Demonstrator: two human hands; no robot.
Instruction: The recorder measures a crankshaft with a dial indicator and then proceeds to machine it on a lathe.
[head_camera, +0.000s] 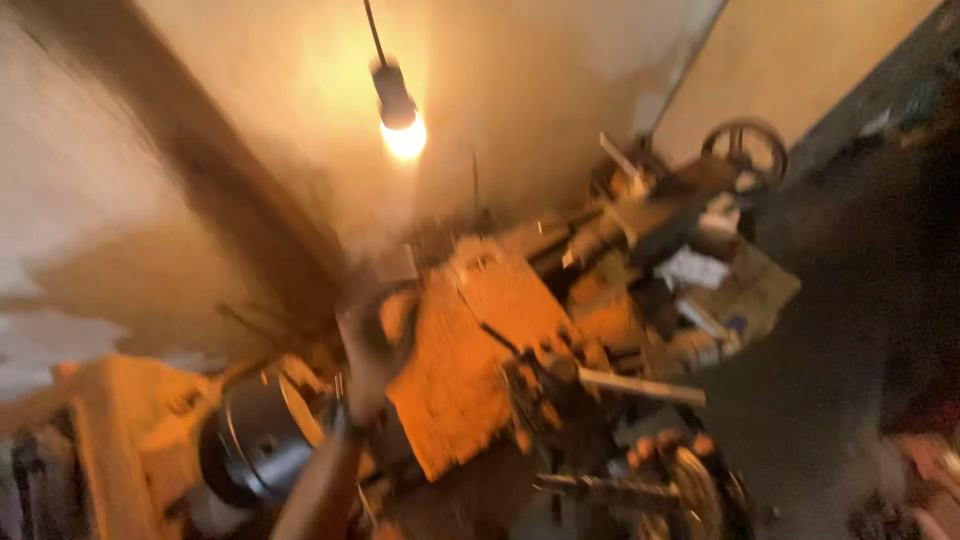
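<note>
The view is heavily blurred and tilted. My left hand (368, 350) reaches up from the bottom on a bare forearm with a dark wristband, and rests on top of an orange-lit metal lathe (470, 370). Its fingers curl near a dark part on the machine's upper edge, but the blur hides whether they grip it. Just left of the hand sits the lathe's round steel chuck (255, 450). My right hand is not visible.
A lit bulb (402, 130) hangs on a cord above the machine. A dark handwheel (745, 148) stands at the lathe's far end, another wheel (690, 490) low at the front. Papers and scraps (735, 290) lie beside it. A pale wall is behind.
</note>
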